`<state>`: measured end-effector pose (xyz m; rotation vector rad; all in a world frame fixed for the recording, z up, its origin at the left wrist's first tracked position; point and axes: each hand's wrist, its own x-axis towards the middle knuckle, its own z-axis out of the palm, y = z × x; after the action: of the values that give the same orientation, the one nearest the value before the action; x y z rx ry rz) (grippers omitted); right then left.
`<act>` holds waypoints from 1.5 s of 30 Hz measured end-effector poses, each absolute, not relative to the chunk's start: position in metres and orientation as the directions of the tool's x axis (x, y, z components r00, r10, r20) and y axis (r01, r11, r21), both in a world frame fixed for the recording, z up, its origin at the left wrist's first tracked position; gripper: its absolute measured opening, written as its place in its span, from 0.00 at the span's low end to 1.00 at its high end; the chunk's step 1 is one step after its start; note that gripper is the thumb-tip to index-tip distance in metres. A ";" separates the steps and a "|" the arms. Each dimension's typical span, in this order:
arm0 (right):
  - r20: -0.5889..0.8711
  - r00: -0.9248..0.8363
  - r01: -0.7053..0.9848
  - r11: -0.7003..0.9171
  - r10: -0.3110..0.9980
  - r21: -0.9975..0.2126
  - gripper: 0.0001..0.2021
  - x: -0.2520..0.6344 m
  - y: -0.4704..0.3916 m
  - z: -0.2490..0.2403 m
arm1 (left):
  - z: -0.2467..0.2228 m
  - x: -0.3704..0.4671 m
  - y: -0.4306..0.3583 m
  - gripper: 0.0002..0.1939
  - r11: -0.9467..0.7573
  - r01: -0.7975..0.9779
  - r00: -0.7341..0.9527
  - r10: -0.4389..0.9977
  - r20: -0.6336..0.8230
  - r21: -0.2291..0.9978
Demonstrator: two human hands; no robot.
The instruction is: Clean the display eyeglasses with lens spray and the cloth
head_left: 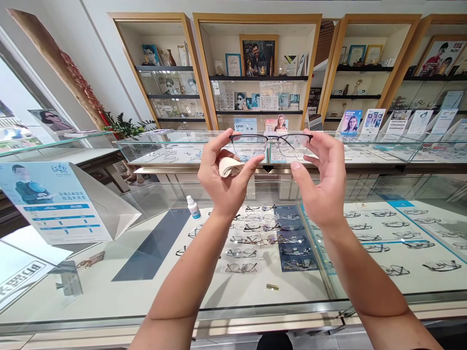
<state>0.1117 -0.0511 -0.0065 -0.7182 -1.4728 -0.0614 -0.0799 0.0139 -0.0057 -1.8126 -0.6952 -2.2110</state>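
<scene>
Both hands hold up a pair of dark-rimmed eyeglasses (272, 138) above a glass display counter. My left hand (228, 177) pinches the left end of the frame, and a folded cream cloth (229, 167) is tucked in its palm. My right hand (324, 177) grips the right end between curled fingers, its thumb below the lens. The lenses are level and see-through. Under the raised arms, rows of eyeglasses (242, 253) lie inside the counter. A small white bottle with a blue label (193, 208) stands left of my left forearm.
A blue and white sign (54, 204) stands on the counter at left, with a card holder (69, 279) nearer. A second glass showcase (175, 148) runs across behind the hands, with brochures (352, 121) at right. Wooden shelves (257, 19) line the back wall.
</scene>
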 end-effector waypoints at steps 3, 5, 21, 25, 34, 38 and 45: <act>0.905 0.172 0.393 0.815 0.389 -0.425 0.22 0.113 -0.046 -0.005 | -0.007 -0.080 0.016 0.38 -0.874 0.435 -0.233 0.122 0.965 0.216; 0.894 0.215 0.326 0.834 0.394 -0.446 0.18 0.114 -0.043 -0.003 | -0.008 -0.080 0.018 0.39 -0.874 0.435 -0.228 0.126 0.966 0.216; 0.792 0.254 -0.004 0.819 0.555 -0.573 0.13 0.128 -0.032 0.001 | -0.007 -0.070 0.009 0.34 -0.910 0.314 -0.212 0.210 0.954 0.270; 0.788 0.218 -0.063 0.814 0.575 -0.577 0.13 0.130 -0.032 0.003 | -0.005 -0.072 0.008 0.33 -0.895 0.363 -0.189 0.201 0.961 0.259; 0.766 0.175 -0.072 0.784 0.619 -0.617 0.17 0.135 -0.030 0.003 | -0.004 -0.072 0.008 0.33 -0.871 0.437 -0.146 0.179 0.973 0.226; 0.757 0.142 -0.087 0.770 0.638 -0.632 0.15 0.144 -0.033 0.008 | 0.001 -0.079 0.006 0.32 -0.871 0.458 -0.099 0.152 0.983 0.180; 0.713 -0.151 0.203 0.728 0.685 -0.655 0.07 0.160 -0.048 0.018 | 0.017 -0.102 0.002 0.34 -0.907 0.421 0.274 0.141 0.952 0.013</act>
<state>0.1597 -0.0481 0.0184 -0.7125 -1.7079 0.4892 -0.1019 0.0023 0.0170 -2.3022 -0.5196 -1.6809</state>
